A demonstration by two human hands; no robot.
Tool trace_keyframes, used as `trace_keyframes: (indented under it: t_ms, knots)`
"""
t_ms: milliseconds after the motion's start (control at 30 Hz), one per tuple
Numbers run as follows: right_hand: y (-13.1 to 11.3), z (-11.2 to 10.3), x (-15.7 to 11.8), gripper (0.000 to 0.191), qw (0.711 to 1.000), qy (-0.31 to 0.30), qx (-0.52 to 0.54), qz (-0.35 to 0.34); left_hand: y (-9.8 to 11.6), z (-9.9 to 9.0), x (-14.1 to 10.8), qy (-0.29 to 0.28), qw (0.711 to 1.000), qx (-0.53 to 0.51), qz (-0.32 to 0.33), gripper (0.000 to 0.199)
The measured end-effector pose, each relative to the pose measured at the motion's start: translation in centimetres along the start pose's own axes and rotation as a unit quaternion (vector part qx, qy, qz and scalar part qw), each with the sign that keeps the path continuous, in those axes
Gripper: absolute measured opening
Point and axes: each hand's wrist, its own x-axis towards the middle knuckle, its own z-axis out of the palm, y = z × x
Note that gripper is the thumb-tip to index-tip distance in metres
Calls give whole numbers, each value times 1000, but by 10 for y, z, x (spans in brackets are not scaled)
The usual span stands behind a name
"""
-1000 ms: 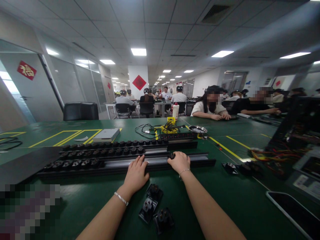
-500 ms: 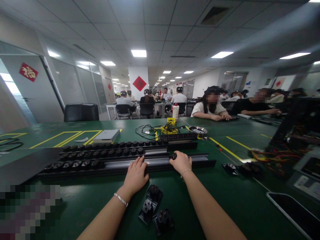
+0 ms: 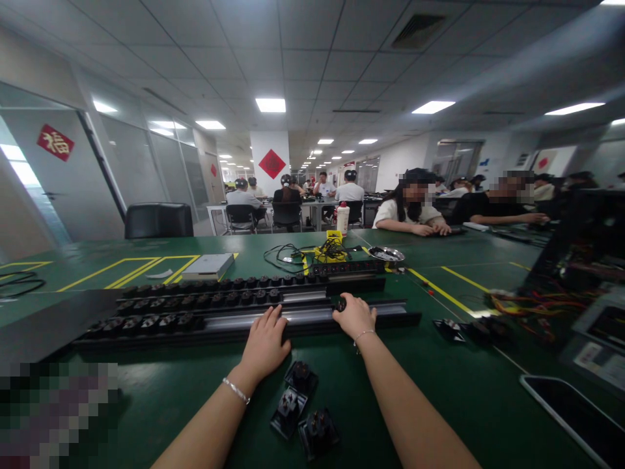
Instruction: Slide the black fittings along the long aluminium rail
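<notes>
Where fingers (image 3: 269, 316) rest, straight rail (image 3: 307, 317); silvery, smooth

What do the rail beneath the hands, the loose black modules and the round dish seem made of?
Rail: probably smooth metal inside, from its silvery sheen.
Loose modules: likely satin plastic, judging by soft highlights and moulded shapes.
Round dish: apparently polished metal, given bright reflections.

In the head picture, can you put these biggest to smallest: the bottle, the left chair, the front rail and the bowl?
1. Front rail
2. Left chair
3. Bottle and bowl: too alike to rank
</notes>
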Motion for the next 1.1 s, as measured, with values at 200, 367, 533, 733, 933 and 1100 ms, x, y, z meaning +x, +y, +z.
trace_keyframes:
  t_ms: [200, 367, 533, 733, 933, 1100]
  knots:
    - [6, -4, 3, 49, 1000, -14, 2, -10, -1, 1, 0, -4, 1000, -1, -3, 39]
    - [14, -3, 3, 61, 1000, 16, -20, 1, -1, 1, 0, -1, 1000, -5, -3, 38]
    - [18, -5, 5, 59, 1000, 3, -20, 1, -1, 1, 1, -3, 1000, -4, -2, 39]
    - [23, -8, 8, 57, 1000, -1, -15, -2, -2, 3, 0, 6, 1000, 5, 4, 38]
    - [25, -6, 7, 62, 1000, 13, -18, 9, -2, 3, 0, 7, 1000, 1, 5, 38]
    - [27, -11, 9, 56, 1000, 7, -26, 4, 0, 2, 1, 1, 1000, -5, 1, 39]
